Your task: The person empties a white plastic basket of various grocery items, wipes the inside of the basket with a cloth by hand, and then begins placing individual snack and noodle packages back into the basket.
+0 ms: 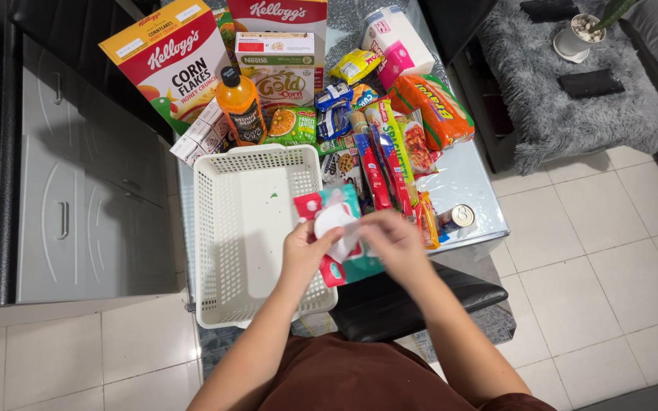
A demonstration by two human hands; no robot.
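Observation:
Both my hands hold a flat red, white and teal packet [340, 228] over the right rim of a white perforated plastic basket [247, 221]. My left hand [304, 253] grips the packet's left side. My right hand [393, 240] pinches its right side. The basket's inside looks bare apart from small green specks. Right of the packet lie several long snack packets [384, 161] on a glass table [466, 179].
Cereal boxes [180, 65], an orange bottle [241, 106], pouches and a small tin can [458, 218] crowd the table's far and right parts. A grey cabinet [78, 198] stands left, a black stool cushion [405, 301] below, a grey rug [565, 91] and tiled floor right.

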